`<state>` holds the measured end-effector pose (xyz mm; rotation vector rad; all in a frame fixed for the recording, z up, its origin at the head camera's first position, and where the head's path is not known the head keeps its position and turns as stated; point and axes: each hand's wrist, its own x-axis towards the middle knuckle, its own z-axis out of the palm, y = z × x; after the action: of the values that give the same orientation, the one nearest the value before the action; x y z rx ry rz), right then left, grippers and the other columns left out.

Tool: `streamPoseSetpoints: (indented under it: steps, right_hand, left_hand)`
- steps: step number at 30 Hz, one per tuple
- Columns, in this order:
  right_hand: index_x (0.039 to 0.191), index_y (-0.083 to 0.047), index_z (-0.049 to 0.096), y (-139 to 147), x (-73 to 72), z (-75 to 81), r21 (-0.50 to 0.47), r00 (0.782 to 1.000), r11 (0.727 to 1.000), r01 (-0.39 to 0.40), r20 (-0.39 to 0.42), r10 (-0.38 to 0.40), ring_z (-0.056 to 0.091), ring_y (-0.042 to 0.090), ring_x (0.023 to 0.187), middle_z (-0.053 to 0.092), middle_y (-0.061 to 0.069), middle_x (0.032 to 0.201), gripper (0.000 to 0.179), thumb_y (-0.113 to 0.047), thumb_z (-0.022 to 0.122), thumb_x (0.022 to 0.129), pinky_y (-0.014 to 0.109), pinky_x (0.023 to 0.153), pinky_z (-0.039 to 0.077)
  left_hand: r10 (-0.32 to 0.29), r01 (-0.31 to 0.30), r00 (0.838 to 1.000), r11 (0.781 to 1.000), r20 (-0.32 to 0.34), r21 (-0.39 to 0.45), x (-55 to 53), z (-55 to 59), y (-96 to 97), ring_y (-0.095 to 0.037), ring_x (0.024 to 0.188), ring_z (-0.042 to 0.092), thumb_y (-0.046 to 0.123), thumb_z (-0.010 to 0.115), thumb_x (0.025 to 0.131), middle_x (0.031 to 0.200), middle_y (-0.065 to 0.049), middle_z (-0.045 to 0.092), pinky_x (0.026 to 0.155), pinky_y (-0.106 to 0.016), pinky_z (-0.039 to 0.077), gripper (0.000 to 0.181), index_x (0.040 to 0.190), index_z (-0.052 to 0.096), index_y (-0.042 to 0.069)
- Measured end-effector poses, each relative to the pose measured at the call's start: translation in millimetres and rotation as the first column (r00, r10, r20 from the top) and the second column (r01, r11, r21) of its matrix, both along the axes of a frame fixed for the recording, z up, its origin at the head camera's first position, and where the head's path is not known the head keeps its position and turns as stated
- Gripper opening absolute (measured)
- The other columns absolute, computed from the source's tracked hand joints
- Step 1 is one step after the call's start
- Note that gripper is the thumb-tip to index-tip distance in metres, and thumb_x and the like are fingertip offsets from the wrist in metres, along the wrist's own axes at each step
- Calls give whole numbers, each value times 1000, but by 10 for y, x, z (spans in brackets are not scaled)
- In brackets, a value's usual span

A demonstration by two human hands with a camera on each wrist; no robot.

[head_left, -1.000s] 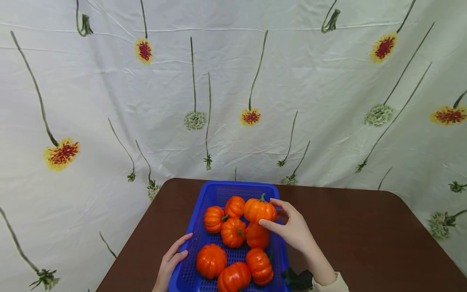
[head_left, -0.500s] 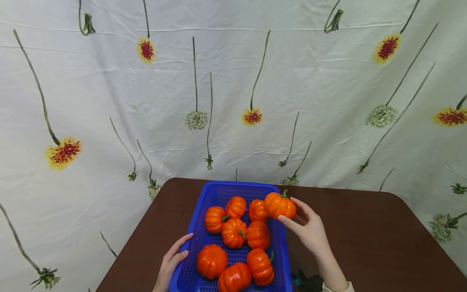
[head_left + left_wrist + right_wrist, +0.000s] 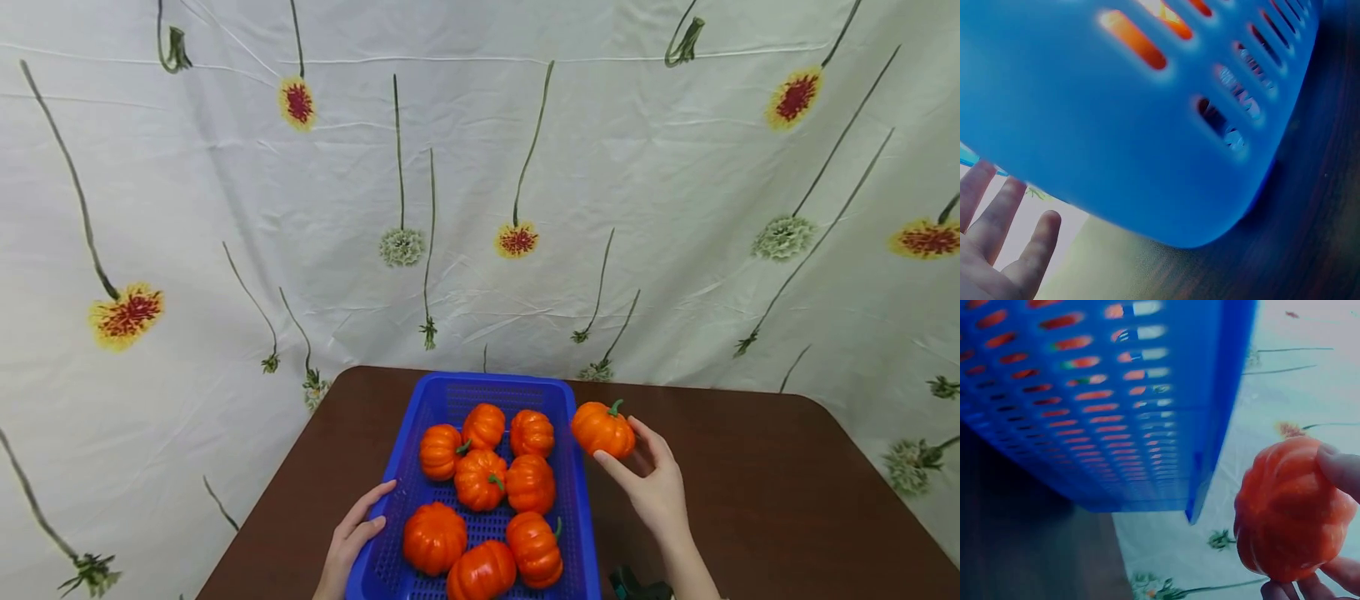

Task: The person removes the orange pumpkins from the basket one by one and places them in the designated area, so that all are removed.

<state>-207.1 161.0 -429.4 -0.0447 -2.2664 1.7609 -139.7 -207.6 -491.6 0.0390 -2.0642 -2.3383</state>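
Observation:
My right hand (image 3: 654,483) grips a small orange pumpkin (image 3: 603,430) with a green stem, just outside the right rim of a blue plastic basket (image 3: 582,500). In the right wrist view the held pumpkin (image 3: 1294,506) sits between thumb and fingers, beside the slotted basket wall (image 3: 1172,444). Several more orange pumpkins (image 3: 480,479) lie inside the basket. On the left, my left hand (image 3: 351,537) rests at the basket's left rim with fingers extended. The left wrist view shows the fingers (image 3: 997,212) spread at the edge of the basket wall (image 3: 1116,137).
The basket stands on a dark brown table (image 3: 765,483) with rounded corners. Behind it hangs a white cloth (image 3: 465,183) printed with flowers. A dark object (image 3: 637,587) shows by the right wrist at the bottom of the head view.
My right hand has carried the pumpkin rightward, from above the pumpkins in the basket to beyond the right rim. The left hand and the basket have stayed in place.

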Motion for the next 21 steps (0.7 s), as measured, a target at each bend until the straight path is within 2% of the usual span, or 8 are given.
streamPoseSetpoints:
  steps: [4, 9, 12, 17, 21]
  right_hand:
    - [134, -2, 46, 25, -14, -86, 6, 999, 999, 38, -7, -38, 48, 26, 117, 44, 14, 131, 70, -21, 79, 76, 18, 87, 41]
    - [134, -1, 46, 57, -64, -189, 31, 996, 997, 73, -49, -71, 46, 24, 116, 45, 14, 130, 71, -22, 80, 74, 3, 82, 35]
    - [133, -1, 47, 78, -102, -253, 43, 993, 994, 99, -75, -96, 46, 25, 115, 45, 15, 129, 72, -22, 81, 73, 2, 81, 34]
    - [132, 0, 48, 115, -170, -352, 68, 988, 988, 135, -89, -129, 47, 27, 114, 46, 16, 127, 73, -22, 82, 72, 2, 79, 34]
    - [131, 0, 49, 157, -217, -461, 84, 986, 985, 154, -76, -147, 47, 29, 115, 46, 16, 126, 73, -21, 83, 70, 13, 84, 40]
  left_hand:
    - [-5, 5, 1000, 1000, -7, 0, -1, -1, 0, -24, 105, 57, 13, 42, 97, 126, -7, 51, 81, -38, 51, 44, 139, 40, 1]
    - [-1, 1, 1000, 1000, 11, -8, -2, 1, 1, -25, 106, 56, 16, 41, 97, 129, -12, 47, 81, -38, 50, 44, 139, 40, 3]
    - [19, -19, 1000, 1000, 11, -20, -7, 4, 11, -26, 105, 56, 15, 41, 97, 129, -14, 47, 81, -37, 51, 43, 138, 42, 3]
    - [41, -41, 999, 998, 4, -40, -7, 15, 25, -26, 104, 57, 14, 41, 96, 125, -9, 50, 79, -37, 51, 42, 137, 44, 2]
    - [41, -41, 999, 998, 2, -40, -5, 16, 28, -25, 104, 57, 13, 41, 96, 124, -6, 51, 79, -37, 51, 42, 137, 43, 2]
